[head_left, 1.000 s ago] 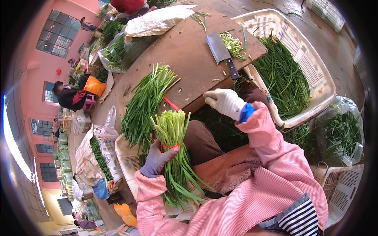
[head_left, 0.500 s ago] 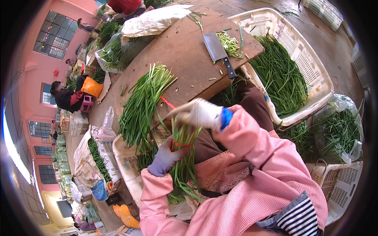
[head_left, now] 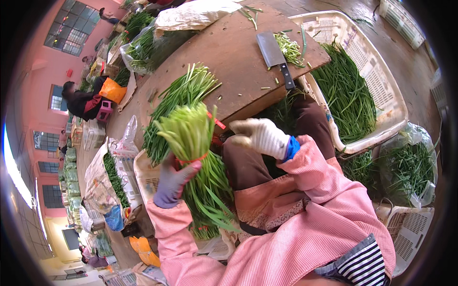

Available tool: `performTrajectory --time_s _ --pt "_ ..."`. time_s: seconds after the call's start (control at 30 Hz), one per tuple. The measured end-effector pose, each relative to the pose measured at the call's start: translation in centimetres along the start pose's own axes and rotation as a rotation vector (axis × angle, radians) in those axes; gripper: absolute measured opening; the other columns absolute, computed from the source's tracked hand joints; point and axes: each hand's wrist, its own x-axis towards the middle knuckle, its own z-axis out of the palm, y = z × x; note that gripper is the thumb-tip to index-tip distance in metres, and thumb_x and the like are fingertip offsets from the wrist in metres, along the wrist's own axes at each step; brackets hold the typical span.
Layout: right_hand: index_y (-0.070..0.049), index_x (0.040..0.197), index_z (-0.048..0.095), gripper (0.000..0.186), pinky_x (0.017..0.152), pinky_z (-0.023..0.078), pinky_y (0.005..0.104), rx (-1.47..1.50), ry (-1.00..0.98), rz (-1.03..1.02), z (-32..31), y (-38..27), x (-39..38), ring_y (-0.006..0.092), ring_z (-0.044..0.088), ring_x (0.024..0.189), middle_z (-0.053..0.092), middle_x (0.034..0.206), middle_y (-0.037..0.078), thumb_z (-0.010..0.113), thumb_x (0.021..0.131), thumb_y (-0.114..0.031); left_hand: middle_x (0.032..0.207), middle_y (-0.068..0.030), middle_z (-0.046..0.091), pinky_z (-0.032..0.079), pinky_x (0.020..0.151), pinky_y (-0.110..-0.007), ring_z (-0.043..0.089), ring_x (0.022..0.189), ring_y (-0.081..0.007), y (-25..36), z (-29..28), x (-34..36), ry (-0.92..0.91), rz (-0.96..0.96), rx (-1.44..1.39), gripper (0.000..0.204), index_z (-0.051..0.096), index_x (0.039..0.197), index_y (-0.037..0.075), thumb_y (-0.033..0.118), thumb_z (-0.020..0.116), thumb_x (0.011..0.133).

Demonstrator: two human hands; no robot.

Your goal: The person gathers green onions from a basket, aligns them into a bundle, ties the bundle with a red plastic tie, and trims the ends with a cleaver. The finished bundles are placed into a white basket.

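Note:
My left hand (head_left: 175, 180), in a grey-purple glove, is closed round a bunch of garlic chives (head_left: 188, 131). A red band circles the bunch at my fingers; the pale cut ends point up and the leaves hang below. To the right of the bunch, my right hand (head_left: 265, 137) is in a whitish glove, fingers stretched out and holding nothing. A red strip (head_left: 217, 121) shows beside the stems. Just beyond, more chives (head_left: 183, 88) lie on the brown wooden table (head_left: 234, 62). Farther right on it rests a cleaver (head_left: 271, 51) with a black handle, next to chopped stem ends (head_left: 288, 47).
A white plastic crate (head_left: 381, 90) of long green leaves (head_left: 343, 93) stands right of the table. Below it is a clear bag of greens (head_left: 410, 162). Another white crate (head_left: 143, 174) sits at my left. A person (head_left: 83, 100) sits far left.
My right hand has come off the top of the bunch and moved right, its fingers now apart. My left hand has shifted left and up with the bunch, whose cut ends now show.

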Motion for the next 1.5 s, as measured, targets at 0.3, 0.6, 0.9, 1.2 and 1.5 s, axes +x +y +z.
performTrajectory --time_s 0.3,0.6,0.9,1.2,1.5 --pt "-0.013 0.141 0.05 0.063 0.079 0.056 0.0469 -0.29 -0.225 0.057 4.3 -4.5 1.1 0.0405 0.068 0.09 0.067 0.104 0.022 0.072 0.083 -0.024 0.125 -0.0103 0.063 0.049 0.1 -0.036 0.064 0.108 -0.0222 3.3 -3.4 1.6 0.543 0.516 -0.213 0.062 0.056 0.132 -0.003 0.018 0.078 0.078" --pt "-0.005 0.124 0.066 0.046 0.078 0.057 0.0349 -0.426 0.057 -0.019 -5.4 -1.1 1.7 0.0269 0.072 0.083 0.071 0.09 0.017 0.077 0.083 -0.023 0.121 -0.0118 0.065 0.052 0.094 -0.037 0.065 0.102 -0.0252 1.0 -6.9 -0.3 0.578 0.398 -0.079 0.052 0.057 0.133 0.0 0.012 0.075 0.085" --pt "0.002 0.14 0.05 0.089 0.095 0.051 0.0334 0.494 -0.304 -0.15 5.4 -12.9 5.3 0.0166 0.062 0.111 0.066 0.123 0.012 0.093 0.068 -0.026 0.093 -0.0003 0.067 0.048 0.077 -0.026 0.06 0.082 -0.0089 2.7 -1.7 -4.1 0.383 0.546 -0.451 0.035 0.07 0.105 0.0 0.019 0.08 0.078" --pt "0.001 0.128 0.065 0.074 0.084 0.052 0.0296 -0.076 -0.312 -0.081 16.5 -12.9 3.7 0.0113 0.063 0.092 0.072 0.105 0.004 0.084 0.076 -0.047 0.134 -0.0085 0.052 0.043 0.098 -0.03 0.051 0.117 -0.0157 -9.7 -2.5 -10.5 0.705 0.568 -0.497 0.111 0.02 0.155 0.004 0.021 0.091 0.071" --pt "0.008 0.136 0.056 0.1 0.093 0.05 0.0314 0.279 -0.717 -0.209 26.8 -19.2 -1.1 0.0149 0.063 0.103 0.07 0.117 0.011 0.089 0.066 -0.055 0.156 -0.0171 0.031 0.025 0.119 -0.037 0.03 0.145 -0.0258 -16.6 0.6 -19.4 0.995 0.462 -0.722 0.136 0.002 0.159 0.002 0.027 0.095 0.062"
